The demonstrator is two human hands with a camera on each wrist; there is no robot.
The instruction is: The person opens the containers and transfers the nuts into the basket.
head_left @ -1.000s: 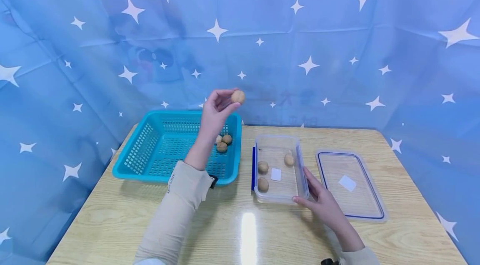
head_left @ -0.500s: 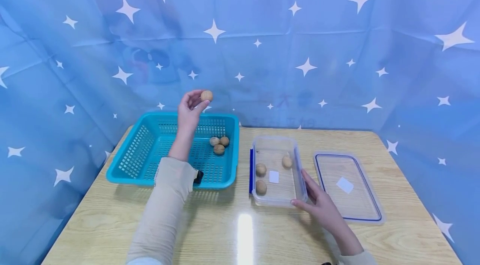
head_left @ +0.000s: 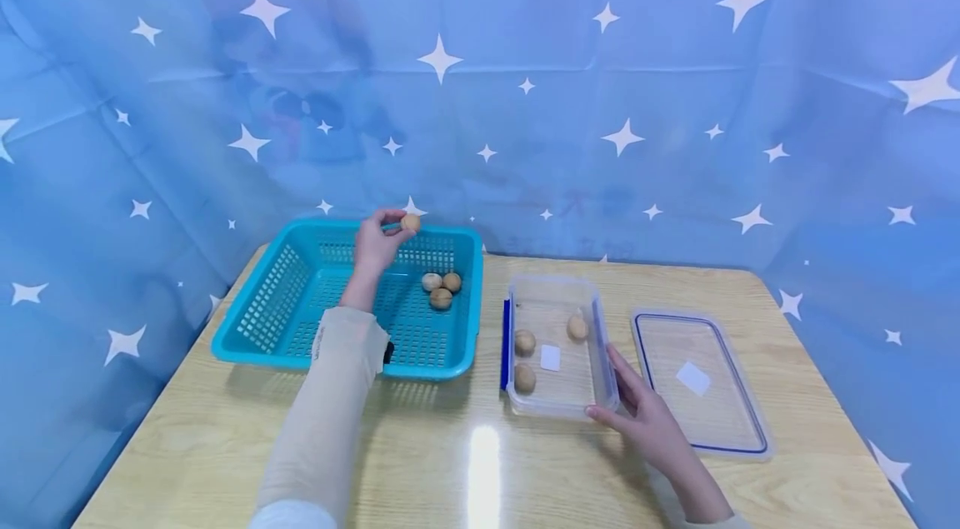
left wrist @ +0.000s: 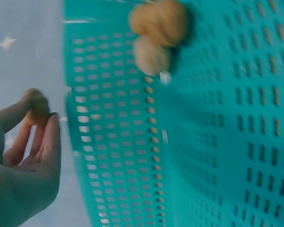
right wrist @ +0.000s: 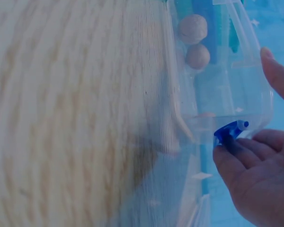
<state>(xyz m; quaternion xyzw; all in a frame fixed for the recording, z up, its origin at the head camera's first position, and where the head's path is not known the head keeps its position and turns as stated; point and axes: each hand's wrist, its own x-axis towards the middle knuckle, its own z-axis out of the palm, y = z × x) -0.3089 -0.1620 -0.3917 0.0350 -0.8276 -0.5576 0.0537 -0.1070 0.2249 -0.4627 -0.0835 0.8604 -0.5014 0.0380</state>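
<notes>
Between thumb and fingertips, my left hand [head_left: 377, 244] pinches a walnut [head_left: 410, 222] at the far rim of the turquoise basket [head_left: 450, 369]. The left wrist view has this held walnut [left wrist: 37, 108] just outside the basket's perforated wall. Three more walnuts [head_left: 441, 298] lie together at the basket's right end. My right hand [head_left: 651, 421] holds the near right corner of a clear plastic container [head_left: 551, 407], thumb on the front and fingers along the side by a blue latch [right wrist: 231, 131]. Inside the container are three walnuts [head_left: 525, 379], two on the left and one at the right.
A clear lid with a blue seal [head_left: 723, 412] lies flat to the right of the container. Everything stands on a wood-grain table [head_left: 405, 462]. A blue curtain with white stars [head_left: 525, 146] hangs behind the table's far edge.
My left hand has moved left with the walnut, then down to the basket's far rim. My right hand has stayed at the container.
</notes>
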